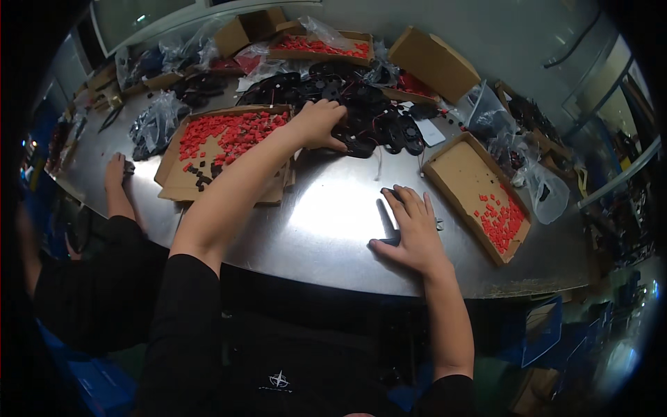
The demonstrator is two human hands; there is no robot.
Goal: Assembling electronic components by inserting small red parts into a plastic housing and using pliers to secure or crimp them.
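Fingers [335,112] half-spread, the left hand [316,125] lies over jumbled black wired parts [393,132], grip unclear.

A metal tabletop [326,254], glare bright across its middle, stands before a plain grey wall [511,31]. A pale-framed window [144,15] shows at upper left. At right, a dark cable [576,46] hangs near metal rails [622,174]; greenish floor [488,382] shows dimly below.
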